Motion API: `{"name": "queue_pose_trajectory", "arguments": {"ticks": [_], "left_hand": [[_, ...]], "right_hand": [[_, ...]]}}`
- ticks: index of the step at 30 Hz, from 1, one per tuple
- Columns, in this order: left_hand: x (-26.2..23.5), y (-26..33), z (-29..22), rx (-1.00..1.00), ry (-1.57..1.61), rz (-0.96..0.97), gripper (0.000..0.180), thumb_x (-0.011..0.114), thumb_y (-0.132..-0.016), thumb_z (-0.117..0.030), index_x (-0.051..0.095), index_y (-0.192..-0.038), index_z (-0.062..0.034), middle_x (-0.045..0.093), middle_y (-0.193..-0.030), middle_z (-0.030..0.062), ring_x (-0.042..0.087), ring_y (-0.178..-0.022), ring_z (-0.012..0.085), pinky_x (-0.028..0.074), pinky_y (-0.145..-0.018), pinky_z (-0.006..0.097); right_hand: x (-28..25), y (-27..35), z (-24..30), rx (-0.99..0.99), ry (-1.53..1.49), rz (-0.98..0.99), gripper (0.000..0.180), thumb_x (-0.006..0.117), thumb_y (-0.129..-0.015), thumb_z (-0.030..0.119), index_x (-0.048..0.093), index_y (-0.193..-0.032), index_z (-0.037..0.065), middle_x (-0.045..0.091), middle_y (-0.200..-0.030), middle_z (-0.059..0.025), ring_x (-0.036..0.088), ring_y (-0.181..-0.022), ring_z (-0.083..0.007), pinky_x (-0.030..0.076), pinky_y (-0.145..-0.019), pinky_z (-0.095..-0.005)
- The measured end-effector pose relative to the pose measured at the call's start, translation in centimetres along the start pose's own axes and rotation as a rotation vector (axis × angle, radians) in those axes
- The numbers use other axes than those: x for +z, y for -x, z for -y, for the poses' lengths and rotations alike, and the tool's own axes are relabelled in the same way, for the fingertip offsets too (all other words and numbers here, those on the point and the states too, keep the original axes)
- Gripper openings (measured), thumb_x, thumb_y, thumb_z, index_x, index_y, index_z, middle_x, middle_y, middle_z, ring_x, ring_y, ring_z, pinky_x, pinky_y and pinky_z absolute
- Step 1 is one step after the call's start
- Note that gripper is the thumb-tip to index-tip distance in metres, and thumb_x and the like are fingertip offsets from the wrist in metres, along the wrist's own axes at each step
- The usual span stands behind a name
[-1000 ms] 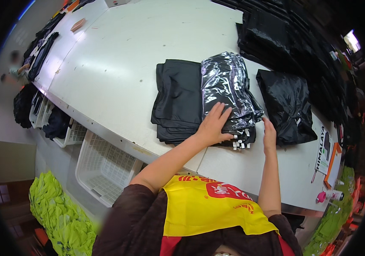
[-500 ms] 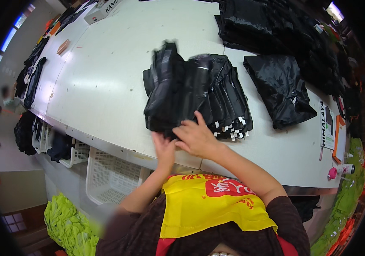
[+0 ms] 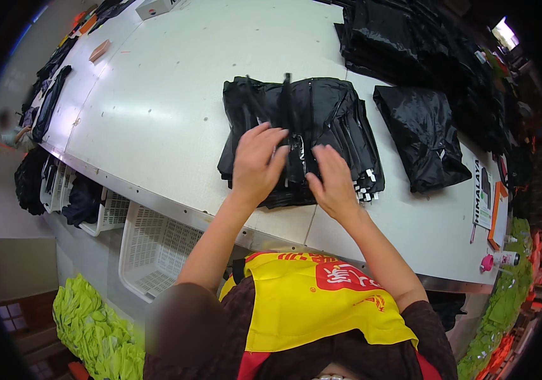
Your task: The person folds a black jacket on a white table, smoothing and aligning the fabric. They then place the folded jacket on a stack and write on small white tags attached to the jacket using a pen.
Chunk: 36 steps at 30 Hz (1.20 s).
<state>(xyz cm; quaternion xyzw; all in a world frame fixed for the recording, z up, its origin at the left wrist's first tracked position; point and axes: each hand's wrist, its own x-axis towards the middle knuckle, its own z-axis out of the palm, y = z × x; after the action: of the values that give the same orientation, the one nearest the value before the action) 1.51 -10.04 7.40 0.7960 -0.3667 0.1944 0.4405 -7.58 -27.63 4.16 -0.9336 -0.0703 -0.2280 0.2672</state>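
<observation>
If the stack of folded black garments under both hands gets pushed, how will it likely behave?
The stack of folded black garments looks soft, its edges uneven, so it probably flops. Layers may slide apart. The black plastic bag beside it is shiny, likely slippery.

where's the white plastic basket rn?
Head view, lower left: the white plastic basket sits under the near edge of the white table, below and left of the left hand, with the heap of bright green fabric lower left of it.
</observation>
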Motion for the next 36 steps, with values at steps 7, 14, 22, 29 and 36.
{"name": "queue_pose_trajectory", "arguments": {"ticks": [7,14,22,29,36], "left_hand": [[3.4,3.0,11.3,-0.028,-0.732,0.508,0.053,0.051,-0.086,-0.050,0.051,-0.129,-0.0193,0.043,-0.139,0.0072,0.032,-0.132,0.0266,0.018,-0.107,0.053],[2.2,2.7,11.4,-0.071,-0.557,0.474,0.052,0.053,-0.088,-0.038,0.045,-0.134,-0.0146,0.041,-0.138,0.0140,0.034,-0.130,0.0299,0.020,-0.107,0.052],[2.1,2.3,12.2,-0.383,-0.087,0.221,0.048,0.046,-0.080,0.006,0.047,-0.127,-0.0021,0.065,-0.093,0.0177,0.060,-0.087,0.0359,0.047,-0.079,0.044],[1.8,3.7,12.1,-0.279,-0.181,0.235,0.045,0.055,-0.079,0.002,0.048,-0.123,-0.0026,0.063,-0.099,0.0160,0.057,-0.094,0.0344,0.045,-0.084,0.041],[2.7,4.8,12.2,-0.060,-0.378,0.179,0.024,0.060,-0.077,-0.005,0.058,-0.101,-0.0082,0.058,-0.096,0.0086,0.054,-0.092,0.0273,0.043,-0.082,0.039]], "right_hand": [[1.9,2.2,-2.7,0.118,0.501,0.269,0.050,0.060,-0.083,0.037,0.052,-0.126,0.012,0.044,-0.137,-0.0094,0.033,-0.131,-0.0282,0.020,-0.102,-0.0604],[0.7,3.2,-3.5,0.133,0.443,0.218,0.056,0.067,-0.079,0.035,0.050,-0.127,0.011,0.041,-0.138,-0.0135,0.030,-0.132,-0.0301,0.017,-0.102,-0.0644],[5.6,-0.1,2.8,-0.048,-0.030,0.207,0.048,0.072,-0.072,0.022,0.053,-0.112,0.003,0.056,-0.109,-0.0135,0.055,-0.097,-0.0305,0.048,-0.079,-0.0392],[8.6,-0.3,-0.4,0.083,-0.196,0.332,0.014,0.066,-0.079,0.021,0.064,-0.082,0.008,0.064,-0.087,-0.0055,0.061,-0.081,-0.0230,0.051,-0.067,-0.0354],[5.1,0.8,-2.8,0.999,-1.332,-0.714,0.011,0.047,-0.093,0.010,0.048,-0.093,-0.001,0.060,-0.097,-0.0144,0.063,-0.084,-0.0222,0.056,-0.078,-0.0397]]}}
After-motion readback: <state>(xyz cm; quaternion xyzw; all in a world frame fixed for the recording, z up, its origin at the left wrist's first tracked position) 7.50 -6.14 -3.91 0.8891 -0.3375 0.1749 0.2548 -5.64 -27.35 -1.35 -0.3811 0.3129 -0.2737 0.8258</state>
